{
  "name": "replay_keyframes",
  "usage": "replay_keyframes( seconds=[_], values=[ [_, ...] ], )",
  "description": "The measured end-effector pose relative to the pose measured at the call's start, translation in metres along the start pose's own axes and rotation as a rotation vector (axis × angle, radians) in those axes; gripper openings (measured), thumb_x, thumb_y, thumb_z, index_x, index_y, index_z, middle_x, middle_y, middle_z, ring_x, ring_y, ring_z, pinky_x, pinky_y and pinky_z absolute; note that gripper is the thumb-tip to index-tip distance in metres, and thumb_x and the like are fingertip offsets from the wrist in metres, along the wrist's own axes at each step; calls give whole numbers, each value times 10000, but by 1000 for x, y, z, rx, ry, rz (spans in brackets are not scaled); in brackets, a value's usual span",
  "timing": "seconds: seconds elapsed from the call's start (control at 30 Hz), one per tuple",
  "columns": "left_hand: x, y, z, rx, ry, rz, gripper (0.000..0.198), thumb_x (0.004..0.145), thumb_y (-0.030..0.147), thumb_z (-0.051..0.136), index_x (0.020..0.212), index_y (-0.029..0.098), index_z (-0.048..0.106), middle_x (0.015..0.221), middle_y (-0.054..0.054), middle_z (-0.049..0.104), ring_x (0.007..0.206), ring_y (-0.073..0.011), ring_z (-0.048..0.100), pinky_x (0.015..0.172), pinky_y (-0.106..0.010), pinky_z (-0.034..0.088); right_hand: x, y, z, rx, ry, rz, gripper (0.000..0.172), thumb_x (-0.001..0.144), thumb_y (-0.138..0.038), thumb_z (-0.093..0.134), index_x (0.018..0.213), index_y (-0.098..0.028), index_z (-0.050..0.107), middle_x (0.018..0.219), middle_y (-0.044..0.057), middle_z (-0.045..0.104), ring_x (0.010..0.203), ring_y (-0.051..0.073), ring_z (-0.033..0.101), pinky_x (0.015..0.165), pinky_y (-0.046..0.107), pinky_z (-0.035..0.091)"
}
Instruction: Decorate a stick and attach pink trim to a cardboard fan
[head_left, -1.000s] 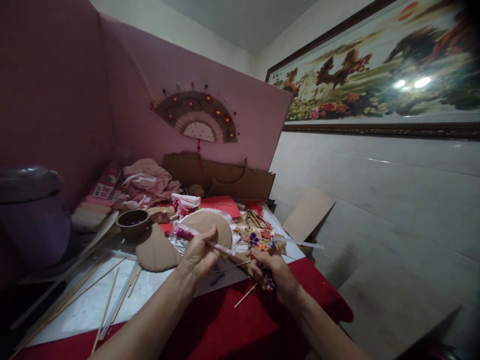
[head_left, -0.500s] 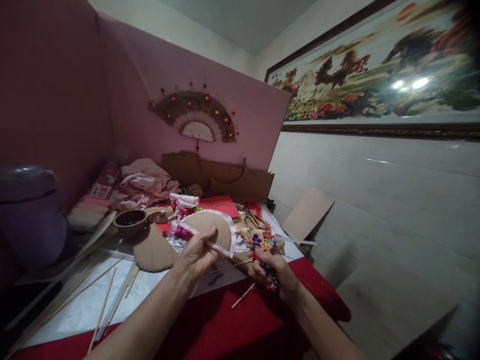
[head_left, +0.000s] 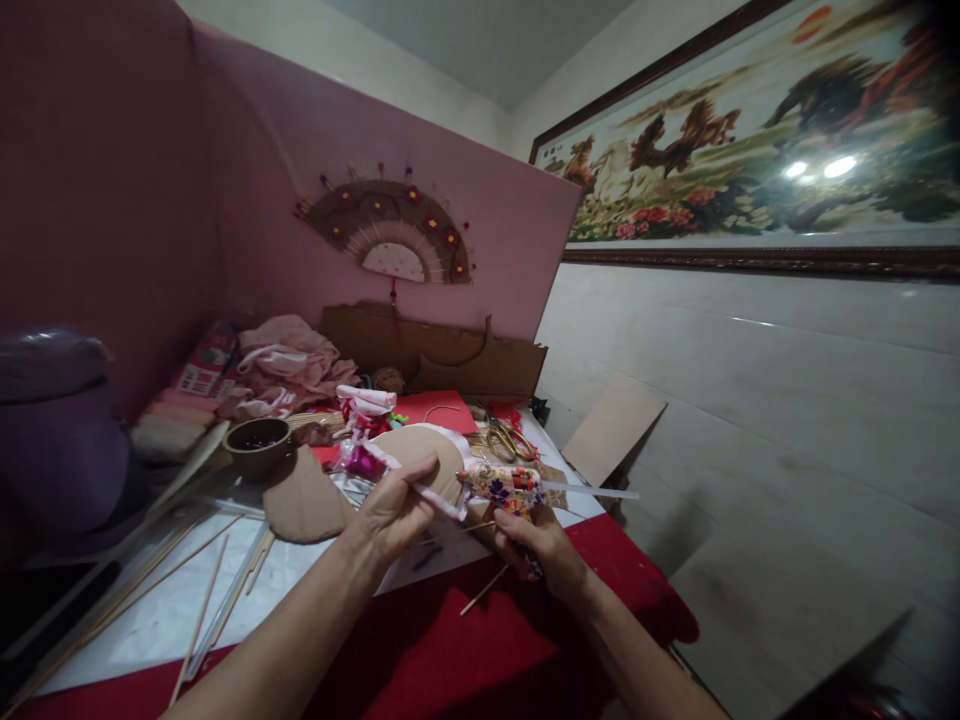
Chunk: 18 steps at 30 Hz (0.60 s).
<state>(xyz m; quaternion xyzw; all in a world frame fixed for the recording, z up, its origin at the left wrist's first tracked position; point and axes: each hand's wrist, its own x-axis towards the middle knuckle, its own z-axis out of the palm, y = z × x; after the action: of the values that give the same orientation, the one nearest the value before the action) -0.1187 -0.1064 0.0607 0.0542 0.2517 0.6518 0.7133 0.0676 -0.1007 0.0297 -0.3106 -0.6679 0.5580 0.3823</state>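
My left hand [head_left: 401, 505] pinches the lower edge of a rounded cardboard piece [head_left: 427, 455] with pale pink cloth folded around its border. In my right hand [head_left: 544, 545] is a flower-patterned glue gun [head_left: 506, 485], my fingers wrapped round its handle. Its nozzle points left and is at the right edge of the cardboard piece; whether the two touch I cannot tell. A translucent glue stick [head_left: 600, 491] sticks out of the gun's back end.
Left of my hands lie a second cardboard piece [head_left: 304, 500], a brown bowl [head_left: 257, 445] and thin wooden sticks [head_left: 202, 610]. Behind are scissors [head_left: 510, 443], red paper [head_left: 439, 408] and pink cloth [head_left: 289, 355]. A decorated fan [head_left: 394, 230] hangs on the pink panel.
My right hand has raised the glue gun slightly and levelled it, bringing the nozzle to the cardboard piece's right edge. My left hand has barely moved.
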Motion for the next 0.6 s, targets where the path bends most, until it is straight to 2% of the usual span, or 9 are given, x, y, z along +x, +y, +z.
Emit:
replay_keyframes(
  seconds=[0.2, 0.27, 0.33, 0.37, 0.43, 0.53, 0.6],
  values=[
    [1, -1, -1, 29, -18, 11, 172, 802, -20, 465, 876, 66, 595, 706, -98, 667, 689, -207, 685, 691, -341, 579, 0, -1, -2, -62, 28, 9, 399, 765, -485, 606, 538, -166, 531, 381, -46, 433, 304, 55, 318, 318, 208, 226],
    [1, -1, -1, 39, -8, 5, 171, 801, -21, 464, 881, 69, 586, 721, -103, 671, 668, -204, 684, 677, -343, 581, -2, -4, -3, -102, 32, -15, 330, 774, -457, 613, 625, -162, 613, 442, -23, 514, 359, 83, 415, 357, 212, 320],
    [1, -1, 0, 49, 15, 1, 175, 798, -28, 459, 880, 70, 578, 725, -107, 672, 641, -199, 682, 656, -336, 582, -4, -5, -4, -175, 30, -72, 255, 792, -406, 611, 869, -173, 680, 648, 28, 655, 559, 156, 586, 512, 261, 473],
    [1, -1, 0, 50, 26, 2, 179, 796, -34, 456, 879, 70, 576, 721, -106, 671, 631, -196, 681, 648, -327, 583, -5, -5, -5, -228, 29, -109, 278, 800, -381, 607, 991, -190, 670, 789, 51, 693, 707, 197, 633, 626, 306, 514],
    [1, -1, 0, 42, 32, 11, 192, 794, -44, 449, 884, 70, 574, 711, -104, 669, 621, -193, 681, 635, -313, 582, -6, 0, -8, -351, 38, -191, 325, 817, -352, 584, 1119, -242, 631, 1013, 68, 689, 944, 247, 626, 805, 386, 510],
    [0, 0, 1, 20, 24, -4, 201, 799, -36, 450, 915, 70, 575, 720, -107, 671, 643, -208, 688, 643, -331, 583, -7, 15, -16, -479, 60, -280, 272, 831, -338, 550, 1081, -331, 656, 1116, 40, 665, 1065, 258, 592, 924, 429, 462],
    [0, 0, 2, 1, 32, -1, 220, 797, -34, 457, 945, 75, 577, 741, -108, 675, 665, -216, 690, 667, -358, 583, -7, 24, -20, -523, 75, -303, 247, 825, -340, 557, 1039, -339, 681, 1126, 38, 664, 1101, 275, 573, 977, 462, 416]
  ],
)
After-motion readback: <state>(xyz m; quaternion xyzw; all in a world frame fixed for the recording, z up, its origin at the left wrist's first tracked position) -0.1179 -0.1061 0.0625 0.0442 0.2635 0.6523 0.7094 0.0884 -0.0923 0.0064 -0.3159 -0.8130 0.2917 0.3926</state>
